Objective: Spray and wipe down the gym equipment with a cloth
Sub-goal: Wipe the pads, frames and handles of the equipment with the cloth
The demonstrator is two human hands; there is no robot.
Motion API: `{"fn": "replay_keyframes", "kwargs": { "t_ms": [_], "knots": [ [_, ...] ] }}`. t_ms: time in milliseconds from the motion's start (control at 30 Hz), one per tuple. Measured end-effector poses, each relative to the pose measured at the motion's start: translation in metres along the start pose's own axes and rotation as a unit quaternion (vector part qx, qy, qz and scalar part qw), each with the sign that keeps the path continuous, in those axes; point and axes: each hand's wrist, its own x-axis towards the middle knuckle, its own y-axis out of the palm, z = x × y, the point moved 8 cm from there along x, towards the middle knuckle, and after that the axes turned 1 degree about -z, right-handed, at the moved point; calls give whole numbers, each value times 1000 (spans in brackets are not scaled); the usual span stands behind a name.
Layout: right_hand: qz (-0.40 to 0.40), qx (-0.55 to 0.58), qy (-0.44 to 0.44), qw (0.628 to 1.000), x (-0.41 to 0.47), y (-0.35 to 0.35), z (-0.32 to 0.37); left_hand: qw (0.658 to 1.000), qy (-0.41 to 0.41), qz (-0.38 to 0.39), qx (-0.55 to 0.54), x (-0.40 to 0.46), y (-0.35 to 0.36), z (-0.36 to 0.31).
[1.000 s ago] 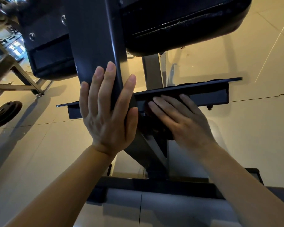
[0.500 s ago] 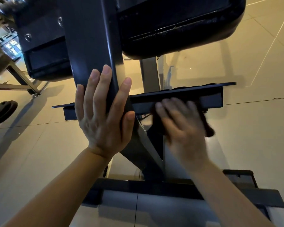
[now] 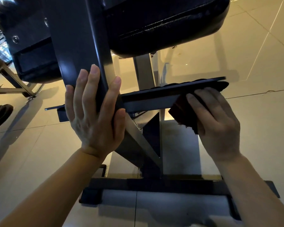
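A dark metal gym bench frame fills the view, with a thick slanted post (image 3: pixel 79 51) and a black padded seat (image 3: pixel 162 23) above. A flat cross plate (image 3: pixel 151 100) juts to the right from the post. My left hand (image 3: pixel 95 115) lies flat against the post, fingers straight, thumb along the plate's inner end. My right hand (image 3: pixel 215 122) presses a dark reddish cloth (image 3: pixel 182 112) against the front face of the plate near its right end; part of the cloth pokes out past the plate's tip. No spray bottle is visible.
The bench's base bar (image 3: pixel 154 185) lies across the tiled floor (image 3: pixel 252 145) below my arms. A black weight plate (image 3: pixel 0 115) sits on the floor at the far left, beside the legs of another frame (image 3: pixel 15 86).
My right hand has slid the cloth to the right along the cross plate, from near the post out to the plate's right end. My left hand has stayed on the post.
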Motion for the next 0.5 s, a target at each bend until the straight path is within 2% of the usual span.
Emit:
{"fn": "replay_keyframes", "kwargs": {
  "t_ms": [167, 267, 333, 400, 433, 500],
  "knots": [
    [-42, 108, 128, 985, -11, -14, 7, 1000, -3, -1, 9, 0, -1, 0],
    [-61, 187, 168, 966, -22, -14, 40, 1000, 0, -7, 1, 1, -2, 0],
    [-52, 283, 200, 937, -27, 4, 73, 1000, 4, -11, -2, 1, -2, 0],
    [-15, 383, 250, 889, -31, 32, 111, 1000, 10, -10, 2, 1, -2, 0],
    [5, 402, 273, 874, -33, 45, 128, 1000, 11, -8, 5, 1, -2, 0],
    [21, 392, 309, 866, -42, 64, 141, 1000, 9, -1, 9, 1, -2, 0]
  ]
}}
